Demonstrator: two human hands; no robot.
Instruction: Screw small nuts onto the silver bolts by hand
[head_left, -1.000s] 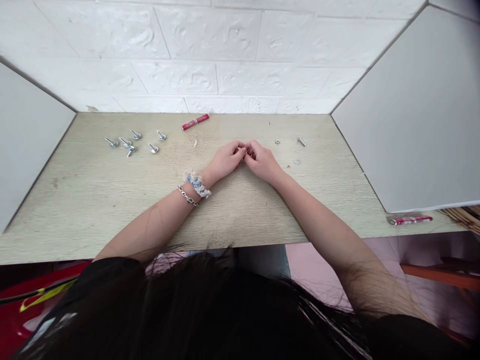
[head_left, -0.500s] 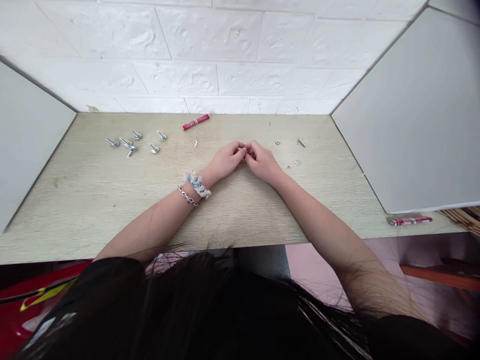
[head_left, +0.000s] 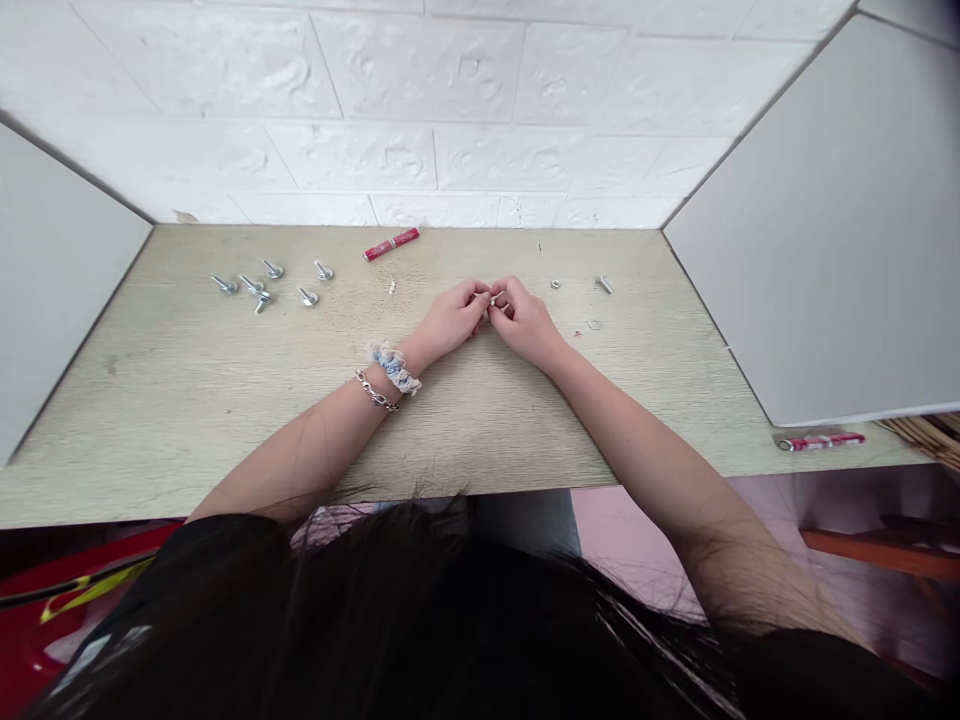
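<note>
My left hand (head_left: 452, 318) and my right hand (head_left: 525, 320) meet fingertip to fingertip at the middle of the wooden desk (head_left: 187, 400). Both pinch a small shiny metal piece (head_left: 493, 297), probably a bolt, held between them just above the desk. Most of the piece is hidden by my fingers. A fabric scrunchie (head_left: 393, 366) and a chain bracelet (head_left: 373, 391) sit on my left wrist.
Several silver bolts (head_left: 259, 284) lie at the far left. A red tube (head_left: 390, 243) lies near the back wall. Right of my hands are a nut (head_left: 555, 284), a bolt (head_left: 604, 285) and a washer (head_left: 594, 324). Another red tube (head_left: 820, 440) lies by the grey right partition (head_left: 840, 230).
My fingertips have shifted slightly around the small metal piece, which shows a little more now. Both arms stay where they were.
</note>
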